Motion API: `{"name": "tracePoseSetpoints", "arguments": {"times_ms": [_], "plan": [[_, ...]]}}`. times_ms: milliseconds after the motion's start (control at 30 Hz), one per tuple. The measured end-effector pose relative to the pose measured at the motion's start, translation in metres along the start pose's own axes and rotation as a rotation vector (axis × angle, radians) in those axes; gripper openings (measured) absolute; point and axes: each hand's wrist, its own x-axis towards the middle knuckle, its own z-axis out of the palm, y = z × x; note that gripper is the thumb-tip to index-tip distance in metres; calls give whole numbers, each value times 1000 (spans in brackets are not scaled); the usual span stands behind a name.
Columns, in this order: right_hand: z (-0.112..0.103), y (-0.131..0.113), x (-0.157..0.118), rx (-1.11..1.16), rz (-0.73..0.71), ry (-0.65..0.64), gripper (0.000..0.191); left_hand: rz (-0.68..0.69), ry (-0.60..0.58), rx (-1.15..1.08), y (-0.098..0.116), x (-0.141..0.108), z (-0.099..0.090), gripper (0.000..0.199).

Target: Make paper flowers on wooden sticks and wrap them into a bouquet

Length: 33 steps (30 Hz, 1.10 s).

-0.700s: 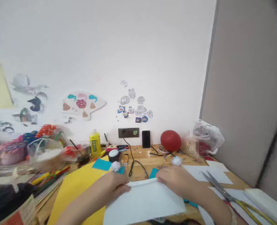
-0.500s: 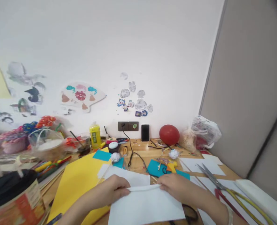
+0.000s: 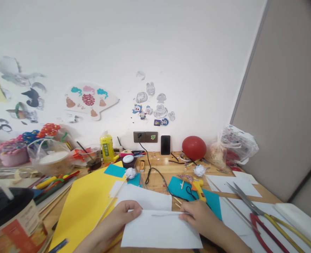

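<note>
White paper sheet [image 3: 160,232], both hands [image 3: 125,212] pinching its far edge, scissors [image 3: 258,211] to the right

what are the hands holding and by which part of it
A white rectangular paper sheet, held along its far edge: the left hand pinches toward the left end, the right hand toward the right.
</note>
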Motion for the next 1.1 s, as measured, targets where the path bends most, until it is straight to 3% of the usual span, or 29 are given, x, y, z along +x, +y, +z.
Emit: {"name": "tracePoseSetpoints", "arguments": {"times_ms": [100,167,233,367,433,567,700,767,900,1000,1100], "plan": [[1,-4,-3,-80,-44,51,11,-52,-57,-188,-2,-1,4,33],[3,-7,-5,-161,-92,102,11,-61,-67,-192,-2,-1,3,32],[5,-9,-7,-247,-121,149,10,-14,-23,14,-3,-1,0,31],[8,-11,-10,-327,-147,200,8,198,32,723,2,-1,-7,31],[7,-11,-10,-297,-185,169,12,251,9,883,6,-3,-8,35],[1,-10,-10,-191,-179,93,15,207,-16,840,8,-5,-8,33],[-2,-10,-10,-146,-136,36,16,20,-77,453,-2,-1,-8,39],[-3,-12,-10,-155,-131,30,17,-37,-119,360,-5,1,-9,42],[0,-17,-11,-207,-175,52,18,37,-127,605,0,-6,-3,33],[4,-21,-12,-240,-210,85,19,77,-65,824,6,-16,10,30],[10,-24,-13,-261,-259,117,19,146,-84,999,7,-24,23,30]]}}
